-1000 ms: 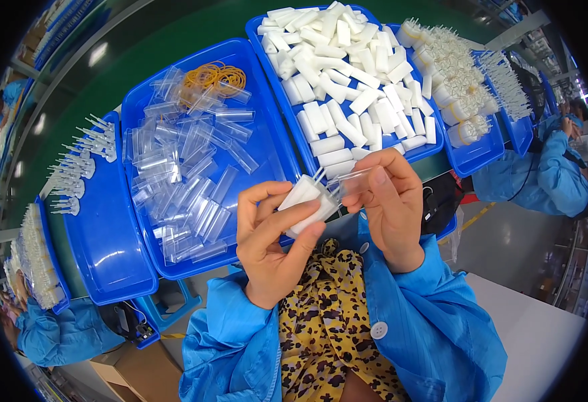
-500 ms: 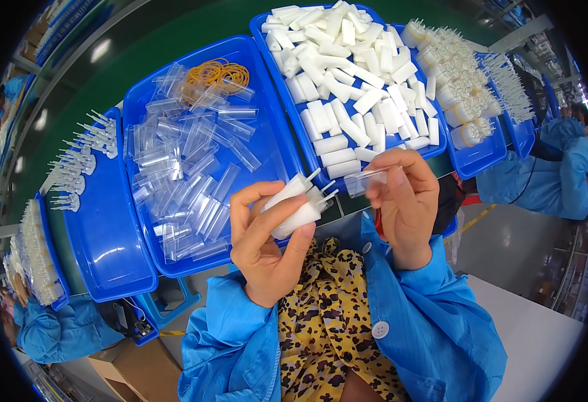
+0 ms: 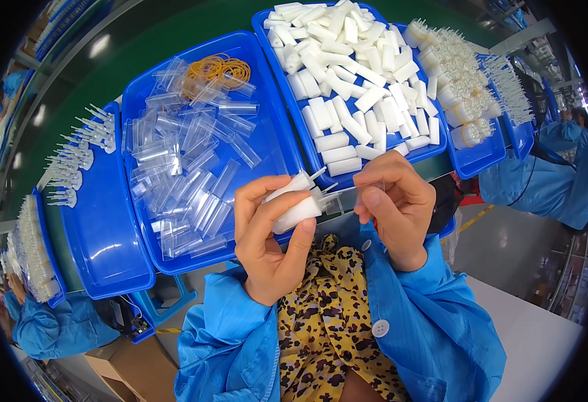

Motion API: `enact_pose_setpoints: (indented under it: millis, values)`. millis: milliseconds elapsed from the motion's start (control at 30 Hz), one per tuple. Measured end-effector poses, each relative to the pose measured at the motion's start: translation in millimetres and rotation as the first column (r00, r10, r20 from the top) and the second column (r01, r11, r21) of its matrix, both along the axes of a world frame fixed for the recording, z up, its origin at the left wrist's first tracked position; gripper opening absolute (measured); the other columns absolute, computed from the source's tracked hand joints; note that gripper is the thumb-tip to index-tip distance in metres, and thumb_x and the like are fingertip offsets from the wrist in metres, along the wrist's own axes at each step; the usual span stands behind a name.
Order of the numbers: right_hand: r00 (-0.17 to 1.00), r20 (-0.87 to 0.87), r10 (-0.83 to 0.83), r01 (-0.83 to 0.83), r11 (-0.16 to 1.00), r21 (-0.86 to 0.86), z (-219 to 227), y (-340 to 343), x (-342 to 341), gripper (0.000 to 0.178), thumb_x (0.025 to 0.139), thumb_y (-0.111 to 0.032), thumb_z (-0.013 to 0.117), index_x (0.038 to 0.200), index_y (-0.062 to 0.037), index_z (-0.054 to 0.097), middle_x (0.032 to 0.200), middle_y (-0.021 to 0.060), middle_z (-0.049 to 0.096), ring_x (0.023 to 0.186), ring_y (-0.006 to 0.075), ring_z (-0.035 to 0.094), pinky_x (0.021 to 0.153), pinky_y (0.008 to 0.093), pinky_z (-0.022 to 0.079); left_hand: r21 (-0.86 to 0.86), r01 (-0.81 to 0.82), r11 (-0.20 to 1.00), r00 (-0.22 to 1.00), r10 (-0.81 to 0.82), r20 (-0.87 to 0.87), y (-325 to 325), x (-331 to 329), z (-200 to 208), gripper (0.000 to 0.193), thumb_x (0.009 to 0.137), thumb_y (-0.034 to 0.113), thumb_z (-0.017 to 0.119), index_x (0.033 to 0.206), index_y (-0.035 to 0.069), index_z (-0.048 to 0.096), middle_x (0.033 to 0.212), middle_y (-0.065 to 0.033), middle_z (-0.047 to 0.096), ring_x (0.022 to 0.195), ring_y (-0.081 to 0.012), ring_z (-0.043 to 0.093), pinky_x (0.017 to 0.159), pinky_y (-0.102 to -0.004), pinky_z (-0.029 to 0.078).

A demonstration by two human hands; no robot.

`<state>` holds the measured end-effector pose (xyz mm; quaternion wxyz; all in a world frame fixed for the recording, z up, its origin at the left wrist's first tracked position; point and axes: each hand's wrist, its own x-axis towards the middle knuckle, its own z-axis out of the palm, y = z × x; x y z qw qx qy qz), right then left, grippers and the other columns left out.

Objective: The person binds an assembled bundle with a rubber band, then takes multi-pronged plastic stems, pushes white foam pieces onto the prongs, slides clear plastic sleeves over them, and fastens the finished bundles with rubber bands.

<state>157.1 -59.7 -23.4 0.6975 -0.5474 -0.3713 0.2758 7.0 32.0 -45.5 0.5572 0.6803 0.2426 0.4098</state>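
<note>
My left hand is wrapped round a small bunch of white foam-like cylinders, with thin white stems sticking out of their ends toward the right. In front of these stems, my right hand pinches a clear plastic tube between thumb and forefinger. The tube's near end reaches the stem tips; whether a stem is inside it, I cannot tell. Many similar clear tubes lie loose in the blue tray to the left. White foam cylinders are heaped in the blue tray beyond my hands.
Yellow rubber bands lie among the tubes. Farther left, a blue tray holds white stemmed parts. Bundled white parts fill a tray at right. People in blue sit at both sides; a cardboard box stands lower left.
My right hand has brought the clear tube left and slightly down, up to the stem tips. My left hand keeps its hold on the white cylinders, almost unmoved.
</note>
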Motion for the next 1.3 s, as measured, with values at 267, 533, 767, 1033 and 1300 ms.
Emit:
enact_pose_setpoints:
  millis: [267, 533, 767, 1033, 1300]
  values:
    - [1.000, -0.005, 0.019, -0.019, 1.000, 0.004, 0, 0, -4, 0.011, 0.083, 0.004, 0.064, 0.094, 0.0071, 0.064, 0.090, 0.0108, 0.057, 0.066, 0.0128, 0.063, 0.053, 0.0209, 0.050, 0.128, 0.038, 0.991, 0.999, -0.034, -0.031, 2, -2, -4, 0.025, 0.085, 0.004, 0.064, 0.109, 0.001, 0.061, 0.121, -0.0136, 0.046, 0.103, -0.0203, 0.052, 0.083, -0.0295, 0.046]
    - [0.999, 0.044, 0.007, -0.007, 1.000, -0.013, 0, 3, -6, 0.012, 0.082, 0.005, 0.065, 0.094, 0.0074, 0.064, 0.090, 0.0110, 0.057, 0.067, 0.0136, 0.064, 0.055, 0.0210, 0.052, 0.119, -0.033, 0.992, 0.999, 0.033, 0.000, 2, 1, -4, 0.023, 0.079, 0.000, 0.067, 0.102, 0.000, 0.067, 0.114, -0.0146, 0.052, 0.100, -0.0250, 0.056, 0.081, -0.0326, 0.049]
    - [0.989, 0.143, -0.032, 0.025, 0.998, 0.051, -4, 5, -7, 0.016, 0.080, 0.007, 0.066, 0.096, 0.0072, 0.064, 0.090, 0.0113, 0.057, 0.067, 0.0146, 0.064, 0.056, 0.0215, 0.053, 0.186, -0.022, 0.982, 1.000, 0.023, 0.000, 6, -1, -5, 0.024, 0.078, 0.001, 0.068, 0.103, 0.001, 0.068, 0.112, -0.0155, 0.054, 0.098, -0.0263, 0.058, 0.079, -0.0328, 0.050]
    - [0.996, -0.064, 0.057, -0.062, 0.995, -0.078, -1, 12, -5, 0.014, 0.083, 0.005, 0.065, 0.097, 0.0065, 0.066, 0.089, 0.0093, 0.057, 0.068, 0.0141, 0.065, 0.056, 0.0209, 0.053, 0.267, -0.049, 0.962, 0.996, 0.066, -0.055, 3, -2, -6, 0.027, 0.079, 0.002, 0.068, 0.106, 0.000, 0.066, 0.113, -0.0173, 0.054, 0.099, -0.0278, 0.058, 0.081, -0.0334, 0.050]
    - [0.989, -0.136, -0.065, 0.063, 0.998, -0.018, -14, 22, 0, 0.042, 0.086, 0.006, 0.061, 0.125, 0.0041, 0.046, 0.094, 0.0115, 0.063, 0.066, 0.0100, 0.062, 0.055, 0.0192, 0.050, 0.410, 0.104, 0.906, 0.989, -0.051, -0.138, 4, 3, -5, 0.049, 0.083, -0.003, 0.058, 0.130, -0.006, 0.046, 0.131, -0.0250, 0.046, 0.111, -0.0372, 0.053, 0.094, -0.0401, 0.043]
